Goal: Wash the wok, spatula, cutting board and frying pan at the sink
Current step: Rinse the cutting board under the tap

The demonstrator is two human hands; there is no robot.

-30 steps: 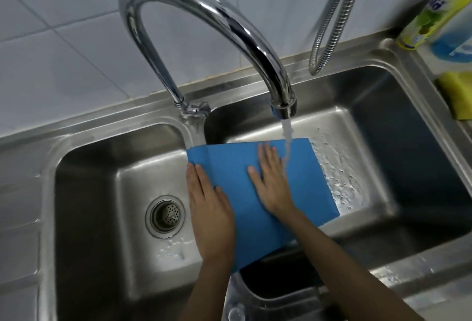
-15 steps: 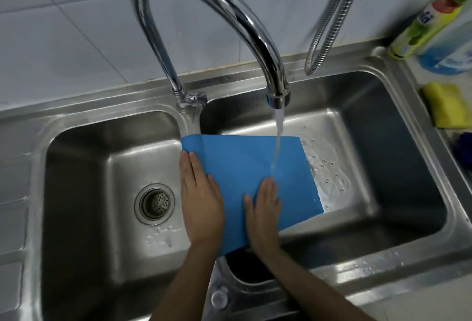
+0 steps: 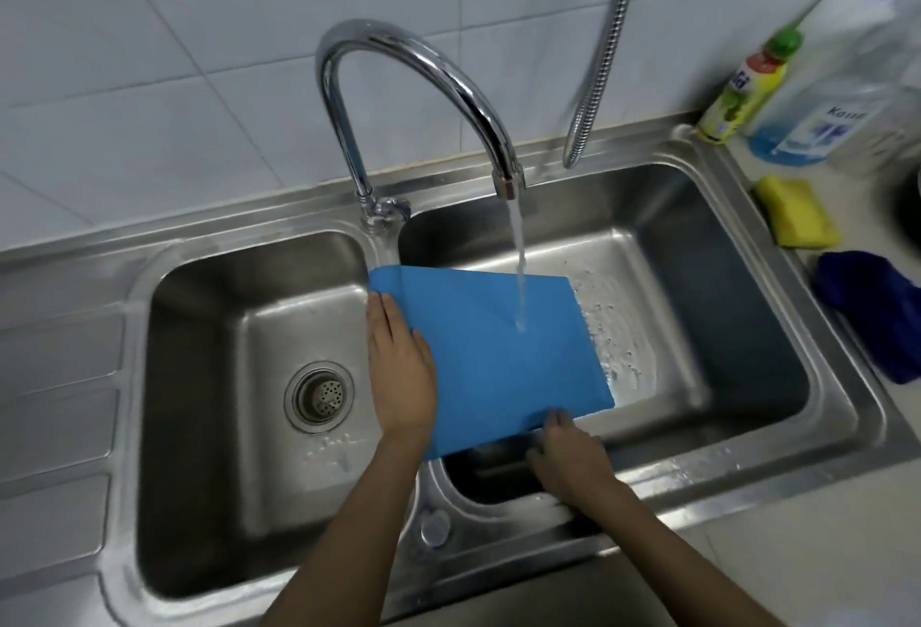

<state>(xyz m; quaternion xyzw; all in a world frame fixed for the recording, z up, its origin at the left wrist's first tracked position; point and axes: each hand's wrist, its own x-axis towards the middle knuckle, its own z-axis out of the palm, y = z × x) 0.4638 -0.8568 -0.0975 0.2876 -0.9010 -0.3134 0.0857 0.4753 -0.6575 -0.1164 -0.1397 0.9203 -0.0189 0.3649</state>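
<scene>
Cutting board (image 3: pixel 491 352): blue, thin, flat. It lies tilted over the right basin of the sink (image 3: pixel 737 482), its left edge above the divider between the two basins, its near edge raised toward the person. Its top face is wet.

Left hand (image 3: pixel 401 367): lies flat along the board's left edge, fingers straight and together, pointing away from the person, the palm pressing on the board.

Right hand (image 3: pixel 565 452): at the board's near edge, close to its right corner. The fingertips (image 3: pixel 558 419) touch the edge from below and the knuckles are bent; the frame is blurred here, so whether the fingers grip the edge or only prop it cannot be told.

Tap (image 3: pixel 413 93): chrome, curved, mounted behind the divider, its spout over the right basin. Water (image 3: pixel 518 267) runs from it and lands on the board's upper right part. Foam and droplets lie on the basin floor just to the right of the board.

Left basin: holds a round metal drain strainer (image 3: pixel 319 395) and a few water drops near it.

Hose (image 3: pixel 603 53): a metal ribbed one hangs down the tiled wall to the right of the tap.

Counter (image 3: pixel 747 556), right of the sink: a yellow sponge (image 3: pixel 795 212), a dark blue cloth (image 3: pixel 872 307) nearer the person, a green-capped yellow bottle (image 3: pixel 747 88) against the wall, and beside it a larger clear bottle (image 3: pixel 822 93) with blue liquid.

Under the board's near edge: a dark item in the basin, too hidden to name.
</scene>
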